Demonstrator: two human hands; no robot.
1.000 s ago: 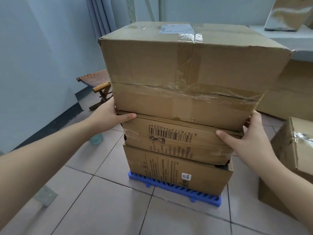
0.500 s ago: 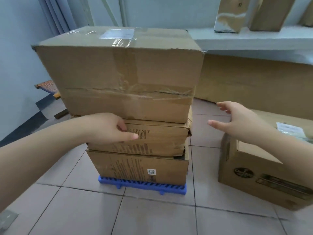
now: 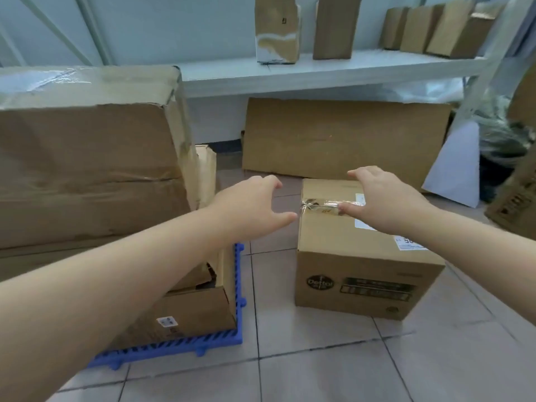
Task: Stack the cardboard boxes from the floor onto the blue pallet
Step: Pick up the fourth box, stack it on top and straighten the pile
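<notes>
Blue pallet: plastic, slatted, on the tiled floor at lower left; only its near edge and right-hand edge show from under the load.

Stack on the pallet: bottom carton with a small white label near the pallet's near right corner; a middle carton, mostly hidden behind the left forearm; large taped top carton, overhanging toward the camera. The stack fills the pallet's footprint, so the next box probably goes on top.

Dettol carton: standing on the floor just to the right of the pallet's right edge, apart from it, top seam taped, a white label on the lid. Judged to be the next box to lift.

Left hand: open, fingers spread, empty, in the air over the gap between pallet and Dettol carton, near the carton's far left corner but not touching.

Right hand: open, empty, fingers spread above the carton's lid (contact cannot be confirmed).

Handling note: set one palm on each side wall, low and opposite, rather than on the lid tape; squeeze evenly, lift level, and clear the top carton's edge before lowering squarely.

Flat cardboard sheet: leaning against the wall below the shelf.

White shelf: small upright boxes standing on it.
</notes>
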